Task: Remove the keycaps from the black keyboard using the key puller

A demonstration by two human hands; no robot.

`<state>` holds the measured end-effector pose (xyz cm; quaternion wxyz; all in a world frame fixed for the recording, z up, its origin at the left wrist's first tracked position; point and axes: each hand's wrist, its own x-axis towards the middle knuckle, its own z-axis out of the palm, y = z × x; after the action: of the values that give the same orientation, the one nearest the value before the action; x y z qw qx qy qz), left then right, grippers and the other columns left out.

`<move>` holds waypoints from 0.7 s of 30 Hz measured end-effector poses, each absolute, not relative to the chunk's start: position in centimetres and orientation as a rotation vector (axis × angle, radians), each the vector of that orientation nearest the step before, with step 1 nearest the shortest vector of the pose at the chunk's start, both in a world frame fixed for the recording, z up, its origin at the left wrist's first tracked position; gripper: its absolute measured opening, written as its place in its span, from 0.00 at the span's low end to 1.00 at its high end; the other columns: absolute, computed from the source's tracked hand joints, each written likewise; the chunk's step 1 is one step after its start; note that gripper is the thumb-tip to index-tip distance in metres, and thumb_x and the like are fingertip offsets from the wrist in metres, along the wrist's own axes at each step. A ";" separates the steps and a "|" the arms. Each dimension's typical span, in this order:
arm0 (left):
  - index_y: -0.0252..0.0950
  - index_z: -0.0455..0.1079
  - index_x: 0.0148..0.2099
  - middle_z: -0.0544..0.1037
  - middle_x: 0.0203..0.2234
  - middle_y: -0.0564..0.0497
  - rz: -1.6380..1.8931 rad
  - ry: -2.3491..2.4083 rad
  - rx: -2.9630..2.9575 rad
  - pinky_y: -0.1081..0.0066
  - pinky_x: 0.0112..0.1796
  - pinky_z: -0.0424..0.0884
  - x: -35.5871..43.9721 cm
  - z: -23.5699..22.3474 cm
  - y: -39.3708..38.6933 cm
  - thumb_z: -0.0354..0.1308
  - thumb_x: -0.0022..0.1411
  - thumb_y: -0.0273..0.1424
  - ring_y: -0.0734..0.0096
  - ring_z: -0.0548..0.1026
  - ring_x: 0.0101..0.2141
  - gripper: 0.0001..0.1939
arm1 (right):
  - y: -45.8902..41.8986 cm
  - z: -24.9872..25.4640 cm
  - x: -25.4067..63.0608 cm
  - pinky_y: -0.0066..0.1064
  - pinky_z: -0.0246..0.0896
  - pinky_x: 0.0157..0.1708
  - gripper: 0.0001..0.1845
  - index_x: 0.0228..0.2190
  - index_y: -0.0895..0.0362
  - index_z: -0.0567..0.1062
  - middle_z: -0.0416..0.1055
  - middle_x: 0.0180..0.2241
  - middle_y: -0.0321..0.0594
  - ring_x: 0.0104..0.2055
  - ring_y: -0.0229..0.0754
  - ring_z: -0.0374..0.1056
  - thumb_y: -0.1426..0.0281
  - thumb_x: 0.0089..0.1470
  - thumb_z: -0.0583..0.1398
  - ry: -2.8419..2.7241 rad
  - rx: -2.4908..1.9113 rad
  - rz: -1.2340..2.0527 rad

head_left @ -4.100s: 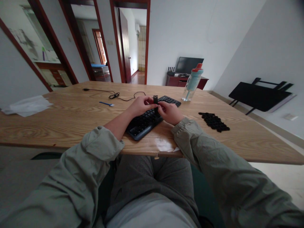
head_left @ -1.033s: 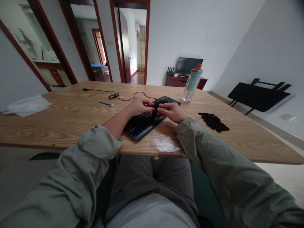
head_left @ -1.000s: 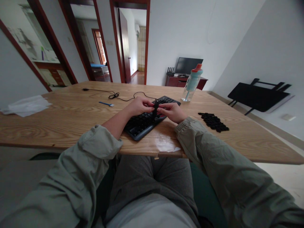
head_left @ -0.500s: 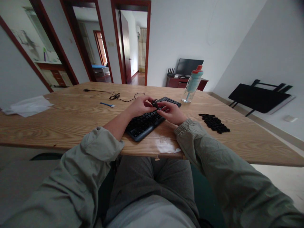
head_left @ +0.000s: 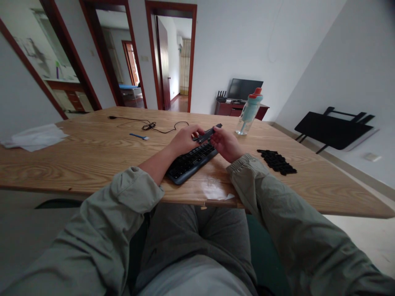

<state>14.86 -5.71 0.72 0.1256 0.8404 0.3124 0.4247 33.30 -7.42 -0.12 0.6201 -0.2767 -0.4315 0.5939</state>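
Observation:
A black keyboard [head_left: 193, 163] lies slantwise on the wooden table [head_left: 108, 164] in front of me, its far end hidden by my hands. Above its keys I hold a narrow, dark grey, bar-shaped thing [head_left: 209, 135], whose exact kind I cannot make out. My left hand [head_left: 187, 140] pinches the bar's near end between thumb and fingers. Around the far end, my right hand [head_left: 227, 144] has its fingers curled. To the right of the keyboard sits a cluster of small black pieces [head_left: 277, 161] that look like keycaps.
A clear bottle with a red and teal lid [head_left: 249, 111] stands beyond my right hand. On the left are a blue-handled brush [head_left: 138, 136], a coiled black cable [head_left: 150, 126] and crumpled white tissue [head_left: 35, 137]. Clear tape [head_left: 216, 191] sticks to the table's front edge.
The dark thing has been turned so that its length shows. My right hand has shifted slightly toward the bar's far end, and the keyboard's near end sits a little further right.

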 end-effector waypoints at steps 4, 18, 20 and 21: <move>0.36 0.74 0.50 0.79 0.36 0.49 1.010 1.002 2.531 0.72 0.34 0.71 12.8 1.1 -4.1 0.61 0.57 0.34 0.72 0.75 0.31 0.18 | -7.3 0.3 33.9 0.26 0.69 0.31 0.03 0.28 0.55 0.70 0.70 0.24 0.32 0.26 0.34 0.69 0.70 0.53 0.60 -0.890 -0.712 1.274; 0.34 0.76 0.45 0.79 0.33 0.48 0.989 1.267 2.457 0.71 0.34 0.70 10.0 -0.2 -1.1 0.57 0.58 0.31 0.69 0.75 0.31 0.14 | -6.9 0.1 31.6 0.26 0.60 0.23 0.06 0.27 0.54 0.66 0.62 0.19 0.30 0.20 0.34 0.58 0.65 0.51 0.58 -0.899 -0.704 1.226; 0.34 0.76 0.45 0.80 0.33 0.48 0.988 1.280 2.448 0.72 0.34 0.70 10.2 0.0 -1.3 0.57 0.57 0.30 0.69 0.75 0.31 0.14 | -6.5 0.1 31.1 0.27 0.58 0.22 0.14 0.25 0.54 0.66 0.60 0.18 0.31 0.19 0.34 0.56 0.57 0.54 0.56 -0.883 -0.709 1.269; 0.34 0.76 0.46 0.80 0.34 0.48 0.984 1.286 2.442 0.72 0.34 0.70 10.2 0.0 -1.4 0.57 0.57 0.30 0.70 0.75 0.32 0.14 | -6.4 0.1 30.9 0.28 0.58 0.22 0.17 0.24 0.54 0.66 0.59 0.17 0.31 0.19 0.34 0.56 0.55 0.56 0.54 -0.886 -0.700 1.276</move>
<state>10.22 -1.37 0.04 0.1056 0.8288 0.4364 0.3338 30.86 -6.38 0.11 0.6586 -0.3092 -0.3913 0.5635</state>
